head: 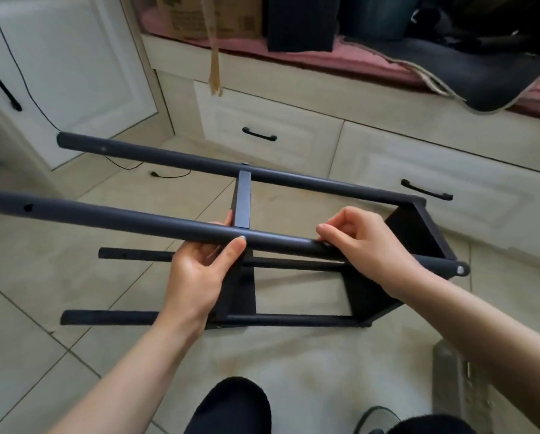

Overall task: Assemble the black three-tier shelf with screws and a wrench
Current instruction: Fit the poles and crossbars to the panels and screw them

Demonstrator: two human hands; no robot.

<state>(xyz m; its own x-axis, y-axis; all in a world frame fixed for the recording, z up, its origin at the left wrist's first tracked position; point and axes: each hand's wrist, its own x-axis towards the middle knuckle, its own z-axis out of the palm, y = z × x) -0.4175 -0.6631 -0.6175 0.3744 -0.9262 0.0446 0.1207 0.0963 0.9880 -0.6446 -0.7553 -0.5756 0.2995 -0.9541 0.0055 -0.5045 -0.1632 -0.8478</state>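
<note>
shelf poles [156, 225]: matt black metal | floor [309, 364]: glossy tile, smooth

The black shelf [293, 255] lies on its side on the tiled floor [74, 308], four poles running leftward from an end panel at the right. The left hand [199, 264] grips the near upper pole [106, 216] from below at the middle panel [243, 198]. The right hand [365, 242] pinches the same pole nearer the end panel [418, 233]. White drawers [262, 133] stand behind.

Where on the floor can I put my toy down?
Bare tile floor lies left of the shelf frame, below the white cupboard. It's crowded in the middle, where both hands, left and right, hold the nearest pole.
</note>
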